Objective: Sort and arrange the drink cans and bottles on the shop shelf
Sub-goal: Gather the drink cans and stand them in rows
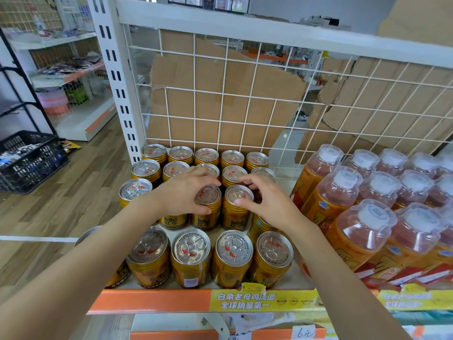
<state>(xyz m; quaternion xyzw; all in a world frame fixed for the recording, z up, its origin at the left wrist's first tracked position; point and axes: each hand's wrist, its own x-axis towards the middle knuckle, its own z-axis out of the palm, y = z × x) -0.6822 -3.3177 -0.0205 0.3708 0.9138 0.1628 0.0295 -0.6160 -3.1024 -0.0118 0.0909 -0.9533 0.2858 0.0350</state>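
Both hands reach over the front row of cans (191, 256) into the row behind. Left hand (186, 192) is curled round the top of the left can (207, 195), thumb on its near side and fingers over the far rim. Right hand (267, 202) grasps the right can (239, 196) the same way, thumb in front and fingers arched behind.

Taking them from above by the rim suits the packing, I judge: the cans stand upright and close together, leaving little room for fingers round a body. The two held cans stand just beside each other, mid-block.

All the cans fill the left part of the shelf (147, 300), in rows running back to the wire grid (247, 106). The bottles (367, 217) keep their own block on the right, with a bare strip between the two kinds, so the sorting looks largely done.

What remains seems to be squaring the rows. The middle rows are not quite in line, and a gap opens before the front row. Both forearms pass low over that row, which stands near the shelf edge, so a careless pull could tip one off.
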